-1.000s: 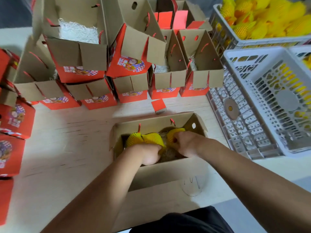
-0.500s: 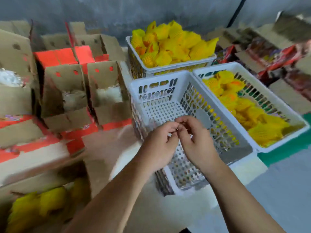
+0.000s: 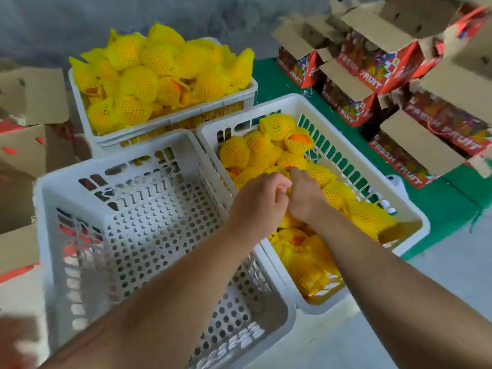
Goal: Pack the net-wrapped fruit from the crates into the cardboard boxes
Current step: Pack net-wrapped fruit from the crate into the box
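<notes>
Reaching into the half-full crate, your hands hover close together over the net-wrapped fruit: left hand loosely curled, holding nothing, right hand fingertip touching one. Grip whole fruits, not loose netting.

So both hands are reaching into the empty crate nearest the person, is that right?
Not quite. In the head view the left hand and right hand reach into the half-full crate of net-wrapped fruit, on the right. The empty crate is beside it.
</notes>
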Motion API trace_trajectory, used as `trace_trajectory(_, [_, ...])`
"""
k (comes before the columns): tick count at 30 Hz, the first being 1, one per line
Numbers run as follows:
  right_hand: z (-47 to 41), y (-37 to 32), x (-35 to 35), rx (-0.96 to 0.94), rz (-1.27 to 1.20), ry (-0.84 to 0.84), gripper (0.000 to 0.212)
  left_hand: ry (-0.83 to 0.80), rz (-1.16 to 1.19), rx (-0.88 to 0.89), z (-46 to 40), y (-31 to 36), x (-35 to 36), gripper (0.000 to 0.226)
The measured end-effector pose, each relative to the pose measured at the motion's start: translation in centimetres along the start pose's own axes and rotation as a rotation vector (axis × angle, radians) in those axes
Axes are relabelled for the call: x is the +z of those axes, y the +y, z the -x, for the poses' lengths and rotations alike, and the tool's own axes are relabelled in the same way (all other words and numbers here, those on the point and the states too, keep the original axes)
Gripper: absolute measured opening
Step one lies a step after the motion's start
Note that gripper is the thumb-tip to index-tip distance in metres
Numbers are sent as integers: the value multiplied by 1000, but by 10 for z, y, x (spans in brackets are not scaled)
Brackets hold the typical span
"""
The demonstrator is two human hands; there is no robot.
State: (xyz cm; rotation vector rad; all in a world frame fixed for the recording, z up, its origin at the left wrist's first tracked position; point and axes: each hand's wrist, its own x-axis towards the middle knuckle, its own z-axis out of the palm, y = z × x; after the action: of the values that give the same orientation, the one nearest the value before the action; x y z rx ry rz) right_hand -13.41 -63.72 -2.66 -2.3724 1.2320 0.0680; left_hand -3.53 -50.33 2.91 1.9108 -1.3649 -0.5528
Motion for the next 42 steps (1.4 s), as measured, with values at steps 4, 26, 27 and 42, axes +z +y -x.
trace_trajectory(4, [-37,17,31,4,193,-85,81,-98,-438,-21,-25,-11,26,30])
trace_trajectory(26, [-85,35,-14,119,-455,469,50,70,-569,-119,-25,-17,35,81])
trace_trajectory(27, [-100,35,-15,88,-282,438,66,77,-573,-114,-25,-17,35,79])
trace_trajectory(42, [-87,1,-18,-130,-305,524,56,375,-168,-35,-24,-22,34,74])
